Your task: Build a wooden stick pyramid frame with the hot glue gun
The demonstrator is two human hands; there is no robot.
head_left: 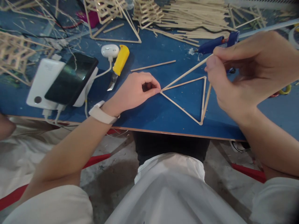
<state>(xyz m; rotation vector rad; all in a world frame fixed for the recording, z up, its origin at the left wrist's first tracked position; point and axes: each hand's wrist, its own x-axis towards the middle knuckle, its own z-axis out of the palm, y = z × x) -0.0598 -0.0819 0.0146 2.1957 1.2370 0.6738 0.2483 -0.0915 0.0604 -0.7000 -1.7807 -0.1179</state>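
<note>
A triangle of thin wooden sticks point(181, 106) lies on the blue table. My left hand point(137, 90) is closed, its thumb and finger pinching the triangle's left corner. From that corner a raised wooden stick point(187, 72) slants up to my right hand point(245, 68), which pinches its upper end between thumb and forefinger. Another slanting stick point(206, 104) rises from the triangle's front corner toward the same hand; its top is hidden behind the fingers. A loose stick point(153, 66) lies just beyond my left hand. Behind my right hand is a blue glue gun point(210, 45), partly covered.
Left of my hands are a yellow-handled cutter point(121, 60) with its blade out, a white earbud case point(109, 50), a dark phone point(72, 79) and a white power bank point(44, 82) with cables. Stick structures point(106, 12) and a stick pile point(193, 15) stand at the back.
</note>
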